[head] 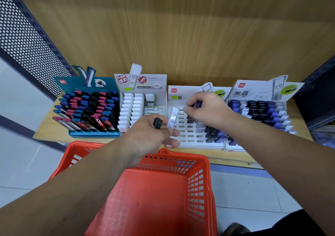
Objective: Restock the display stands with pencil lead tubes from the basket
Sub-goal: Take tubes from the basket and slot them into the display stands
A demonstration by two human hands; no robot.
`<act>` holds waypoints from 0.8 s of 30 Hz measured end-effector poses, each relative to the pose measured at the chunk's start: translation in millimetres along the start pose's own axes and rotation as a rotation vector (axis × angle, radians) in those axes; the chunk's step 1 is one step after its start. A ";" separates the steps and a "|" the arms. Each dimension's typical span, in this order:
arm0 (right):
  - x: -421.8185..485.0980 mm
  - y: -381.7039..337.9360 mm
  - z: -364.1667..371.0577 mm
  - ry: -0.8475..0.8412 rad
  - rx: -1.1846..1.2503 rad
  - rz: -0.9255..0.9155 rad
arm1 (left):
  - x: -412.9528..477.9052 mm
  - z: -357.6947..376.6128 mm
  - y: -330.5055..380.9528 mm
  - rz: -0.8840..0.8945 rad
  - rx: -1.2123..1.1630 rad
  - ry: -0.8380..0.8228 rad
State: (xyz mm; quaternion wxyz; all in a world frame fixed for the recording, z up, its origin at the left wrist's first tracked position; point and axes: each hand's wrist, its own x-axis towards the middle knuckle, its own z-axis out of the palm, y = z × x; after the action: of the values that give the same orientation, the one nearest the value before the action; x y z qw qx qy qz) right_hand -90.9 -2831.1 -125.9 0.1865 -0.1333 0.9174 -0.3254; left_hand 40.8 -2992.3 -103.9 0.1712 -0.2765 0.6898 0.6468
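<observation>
4 display stands sit side by side on a wooden shelf [45, 128], against a wood-grain back panel [181, 36]. The red basket [181, 156] hangs in front of the shelf edge, under the left forearm.

The left hand [148, 134] hovers between the basket and the stands. Its fingers [172, 141] are curled round 2 tubes: a black-capped tube [158, 123], cap upward, and a clear tube [173, 117] that leans up and to the right.

The right hand [208, 108] is over the rear rows of the half-filled stand [188, 136]. Its fingers [188, 109] are pinched on a blue-capped tube [198, 103]. Whether that tube touches a slot cannot be told. This stand's left slots are open, and black and blue tubes fill its right side.

The teal stand [94, 134] on the far left is packed with pink, blue and black caps. Next to it, the white stand [157, 108] holds 2 columns of white caps and 1 more tube at the back. The right stand [257, 94] carries blue, black and white caps.
</observation>
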 end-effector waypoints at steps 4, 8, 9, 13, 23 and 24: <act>-9.4 -4.5 -21.7 -0.204 0.746 0.198 | -0.7 7.1 4.6 -0.006 0.008 -0.001; -25.9 8.8 -36.9 -0.335 0.750 0.131 | -3.0 19.5 8.9 0.026 0.031 -0.015; -30.1 11.9 -38.5 -0.340 0.722 0.103 | -3.5 23.1 10.1 0.036 0.042 -0.028; -43.9 21.0 -43.3 -0.330 0.707 0.032 | -3.0 37.1 11.2 0.066 0.058 -0.056; -55.2 51.5 -57.8 -0.159 0.557 0.111 | 13.6 53.0 18.2 -0.084 -0.165 -0.095; -55.3 52.4 -57.8 -0.167 0.552 0.114 | 16.9 51.2 19.5 -0.082 -0.149 -0.102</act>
State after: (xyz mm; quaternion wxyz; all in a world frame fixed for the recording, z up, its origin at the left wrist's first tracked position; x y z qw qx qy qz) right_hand -72.6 -2739.8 -104.1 0.3084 -0.0520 0.7816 -0.5397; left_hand 9.5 -2944.3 -103.7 0.2115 -0.2831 0.6183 0.7020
